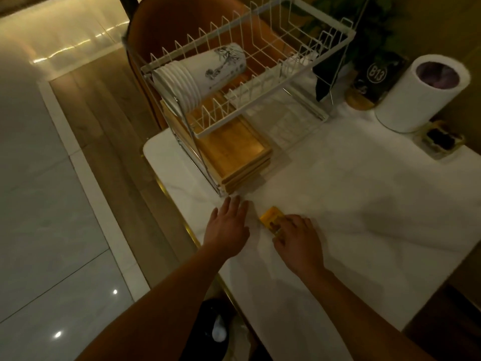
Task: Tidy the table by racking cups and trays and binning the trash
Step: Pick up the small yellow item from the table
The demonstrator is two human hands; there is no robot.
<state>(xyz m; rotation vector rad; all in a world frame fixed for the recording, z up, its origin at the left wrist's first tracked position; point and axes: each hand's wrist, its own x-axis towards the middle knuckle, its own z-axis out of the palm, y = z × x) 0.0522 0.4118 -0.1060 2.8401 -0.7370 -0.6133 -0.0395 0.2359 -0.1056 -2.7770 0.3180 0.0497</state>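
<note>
Hands met a yellow packet (270, 219) on the white table (364, 204).
Right hand (299, 239) fingers pressed on it; left hand (227, 227) lay flat, open, just beside.

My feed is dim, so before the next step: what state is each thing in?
Paper cups: nested, lying sideways on the rack's upper tier.
Wooden trays: stacked flat under the rack.
Yellow packet: on the table, under right-hand fingers.
Left hand: open, flat, empty.
Right hand: fingers on the packet, not lifting.
White bin: upright, lidless, bag-lined.
</note>
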